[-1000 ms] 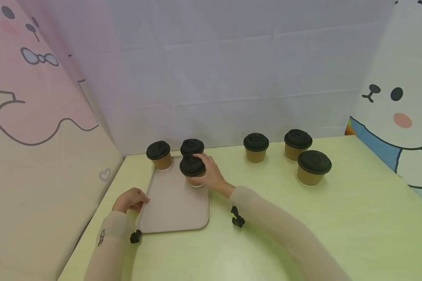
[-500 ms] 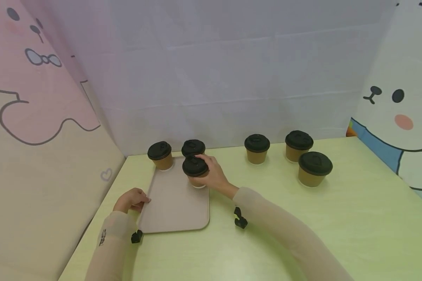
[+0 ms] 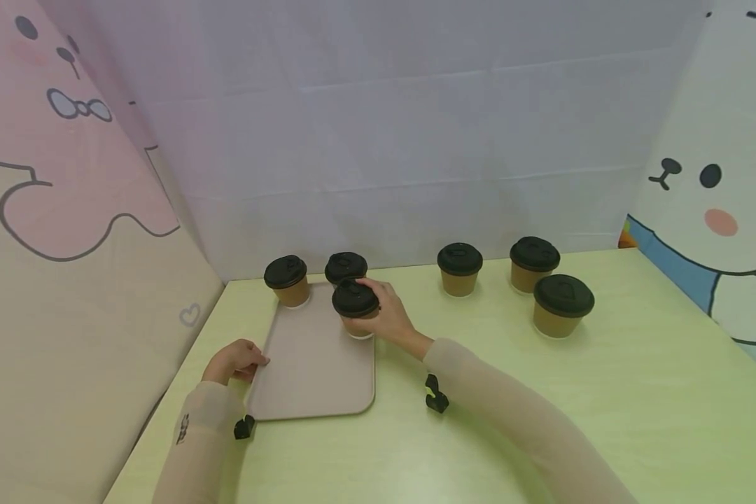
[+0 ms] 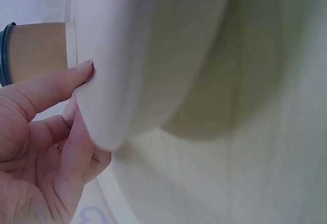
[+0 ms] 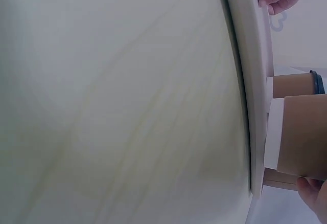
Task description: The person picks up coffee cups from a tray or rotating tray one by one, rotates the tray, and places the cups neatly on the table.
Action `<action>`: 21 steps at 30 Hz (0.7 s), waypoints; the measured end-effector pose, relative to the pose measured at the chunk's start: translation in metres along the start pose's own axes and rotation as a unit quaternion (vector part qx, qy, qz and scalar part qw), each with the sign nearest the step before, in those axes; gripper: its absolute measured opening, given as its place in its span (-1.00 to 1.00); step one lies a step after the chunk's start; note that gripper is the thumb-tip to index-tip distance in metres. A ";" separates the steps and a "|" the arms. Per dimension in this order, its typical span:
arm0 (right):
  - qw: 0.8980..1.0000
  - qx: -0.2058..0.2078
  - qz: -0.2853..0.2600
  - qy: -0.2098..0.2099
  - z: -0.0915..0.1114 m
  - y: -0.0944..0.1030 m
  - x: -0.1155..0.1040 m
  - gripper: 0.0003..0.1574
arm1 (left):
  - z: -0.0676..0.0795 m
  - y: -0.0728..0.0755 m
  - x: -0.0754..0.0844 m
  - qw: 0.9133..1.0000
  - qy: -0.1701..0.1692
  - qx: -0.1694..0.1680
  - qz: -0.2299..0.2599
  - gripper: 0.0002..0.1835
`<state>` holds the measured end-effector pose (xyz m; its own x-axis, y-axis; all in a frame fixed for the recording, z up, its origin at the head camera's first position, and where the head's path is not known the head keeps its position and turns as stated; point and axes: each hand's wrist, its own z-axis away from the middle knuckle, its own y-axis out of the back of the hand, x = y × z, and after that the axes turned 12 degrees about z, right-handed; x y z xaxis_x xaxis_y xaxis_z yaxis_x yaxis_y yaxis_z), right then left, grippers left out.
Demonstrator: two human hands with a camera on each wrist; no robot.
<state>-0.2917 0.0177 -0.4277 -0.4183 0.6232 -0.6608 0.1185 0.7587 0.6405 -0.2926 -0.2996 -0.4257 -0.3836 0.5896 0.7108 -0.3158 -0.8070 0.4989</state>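
My left hand (image 3: 234, 360) pinches the left edge of a beige tray (image 3: 309, 381). In the left wrist view its thumb (image 4: 76, 78) lies over the rim, with the other fingers curled beneath. My right hand (image 3: 392, 315) holds a brown paper cup with a black lid (image 3: 355, 299) upright at the tray's right side. The right wrist view shows the cup's white base (image 5: 274, 134) right at the tray surface. Behind it on the tray are a second lidded cup (image 3: 346, 266), partly hidden, and a third lidded cup (image 3: 292, 290) at the far left corner.
Three more lidded cups stand on the table right of the tray: one near the back (image 3: 459, 269), another (image 3: 534, 262) further right, and a wider one (image 3: 562, 304) closer. A white cloth wall (image 3: 378, 140) rises behind the table (image 3: 403, 448); printed cloths flank it.
My right hand has slid the cup slightly to the right, toward the tray's right edge. My left hand keeps its grip on the tray, which stays in place.
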 end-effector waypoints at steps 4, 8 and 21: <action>1.000 0.003 0.000 0.000 0.002 0.003 0.003 -0.06 | 0.000 -0.001 0.000 1.000 0.002 0.001 0.003 -0.86; 1.000 0.003 -0.003 -0.004 0.003 0.004 0.005 -0.06 | 0.001 -0.001 -0.001 1.000 0.008 0.001 0.005 -0.86; 0.999 0.028 -0.024 -0.034 0.005 0.021 0.019 -0.06 | 0.000 0.000 0.001 1.000 0.009 -0.003 0.000 -0.86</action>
<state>-0.2926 0.0462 -0.4282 -0.3623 0.5966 -0.7161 0.1520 0.7958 0.5862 -0.2926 -0.2990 -0.4247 -0.3990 0.5906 0.7014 -0.3208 -0.8065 0.4966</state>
